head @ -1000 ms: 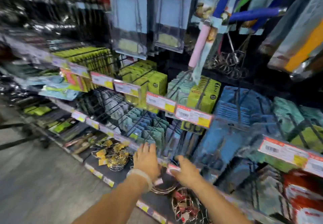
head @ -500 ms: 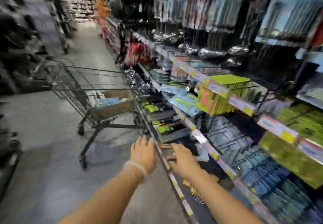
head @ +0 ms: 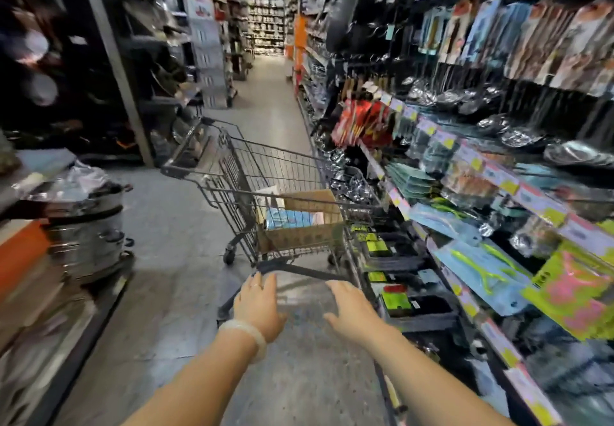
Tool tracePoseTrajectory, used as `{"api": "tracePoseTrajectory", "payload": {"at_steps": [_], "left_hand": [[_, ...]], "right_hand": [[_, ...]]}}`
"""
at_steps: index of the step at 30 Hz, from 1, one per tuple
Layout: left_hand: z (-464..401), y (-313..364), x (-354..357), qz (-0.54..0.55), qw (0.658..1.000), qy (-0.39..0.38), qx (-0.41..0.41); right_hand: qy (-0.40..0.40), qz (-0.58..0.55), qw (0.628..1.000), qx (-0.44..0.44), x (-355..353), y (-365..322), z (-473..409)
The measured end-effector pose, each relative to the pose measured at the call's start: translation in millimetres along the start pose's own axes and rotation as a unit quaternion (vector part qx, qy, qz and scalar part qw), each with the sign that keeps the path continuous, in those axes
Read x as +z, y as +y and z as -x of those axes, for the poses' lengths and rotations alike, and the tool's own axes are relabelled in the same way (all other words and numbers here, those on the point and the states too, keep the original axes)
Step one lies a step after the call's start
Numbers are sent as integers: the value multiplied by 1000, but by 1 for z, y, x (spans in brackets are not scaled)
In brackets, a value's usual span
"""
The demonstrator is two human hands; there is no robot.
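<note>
The left hand (head: 257, 309) & right hand (head: 352, 309) reach forward w/ fingers straight, holding nothing, and the shopping cart (head: 252, 159) stands just ahead of them, beside the right shelf (head: 498, 176).

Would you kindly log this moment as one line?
left hand open | right hand open | both extended toward shopping cart, not touching | cardboard box inside

shelf goods (head: 481, 269): blurred, labels unreadable | box (head: 312, 201) contents: mostly hidden, perhaps packets | forearms (head: 199, 382): cut off below
</note>
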State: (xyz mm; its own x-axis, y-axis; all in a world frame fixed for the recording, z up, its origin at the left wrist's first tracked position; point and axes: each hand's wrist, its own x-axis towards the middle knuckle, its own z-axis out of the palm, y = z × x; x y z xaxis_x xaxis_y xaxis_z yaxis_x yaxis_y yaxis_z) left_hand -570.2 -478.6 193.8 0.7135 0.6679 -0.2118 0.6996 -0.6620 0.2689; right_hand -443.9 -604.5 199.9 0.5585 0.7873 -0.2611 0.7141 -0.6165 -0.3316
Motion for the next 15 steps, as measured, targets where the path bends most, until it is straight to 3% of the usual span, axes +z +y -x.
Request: {"api": "tracePoseTrajectory", "payload": {"at_steps": [15], "left_hand": [[-298, 22, -82, -7, 997, 66, -38]], "right_hand": [[-14, -26, 999, -36, -108, 37, -313]]}}
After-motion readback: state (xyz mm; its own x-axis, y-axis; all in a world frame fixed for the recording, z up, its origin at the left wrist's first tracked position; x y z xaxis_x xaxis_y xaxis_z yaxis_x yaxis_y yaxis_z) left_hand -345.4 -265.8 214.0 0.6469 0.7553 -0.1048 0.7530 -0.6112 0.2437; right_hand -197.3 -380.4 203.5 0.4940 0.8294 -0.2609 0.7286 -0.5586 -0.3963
